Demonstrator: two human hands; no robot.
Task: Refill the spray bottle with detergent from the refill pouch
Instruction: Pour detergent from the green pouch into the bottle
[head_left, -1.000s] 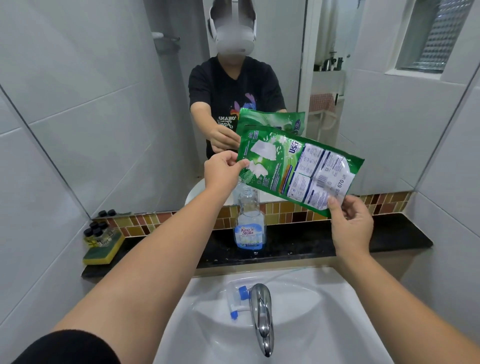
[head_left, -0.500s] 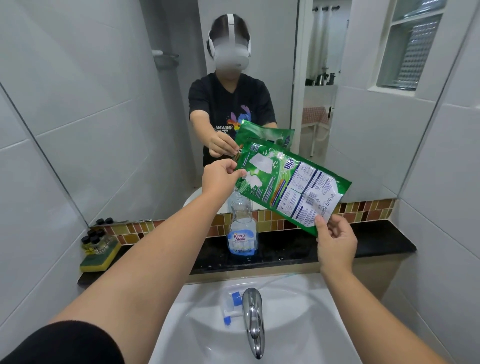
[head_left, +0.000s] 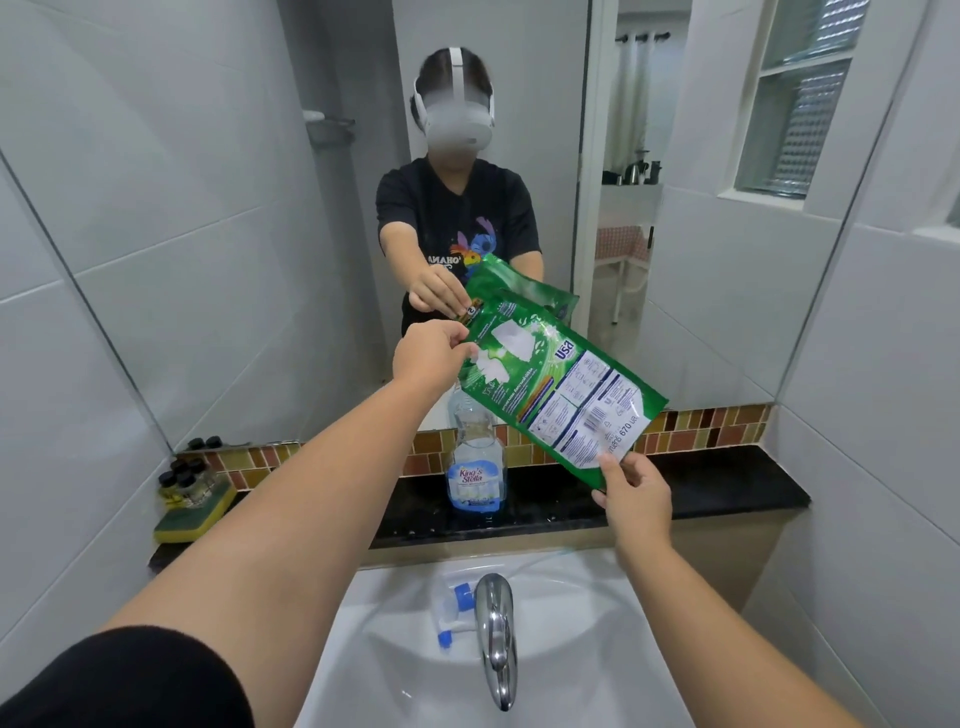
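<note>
A green refill pouch (head_left: 558, 395) hangs tilted in the air above the black ledge, its upper left corner lowest toward the bottle. My left hand (head_left: 431, 356) pinches that upper left corner. My right hand (head_left: 631, 493) pinches the pouch's bottom right edge. The clear spray bottle (head_left: 475, 465), with a blue label and no spray head, stands upright on the ledge (head_left: 727, 480) just below the pouch's left corner; its neck is hidden behind the pouch. The white and blue spray head (head_left: 451, 608) lies in the sink basin.
A white sink (head_left: 597, 623) with a chrome tap (head_left: 496, 629) sits right in front of me. A yellow-green sponge (head_left: 195, 514) with several small black-capped bottles stands at the ledge's left end. A large mirror (head_left: 234, 208) covers the wall behind.
The pouch and both hands have sunk lower in view and tilted a bit steeper as the camera rose. The bottle has stayed in place.
</note>
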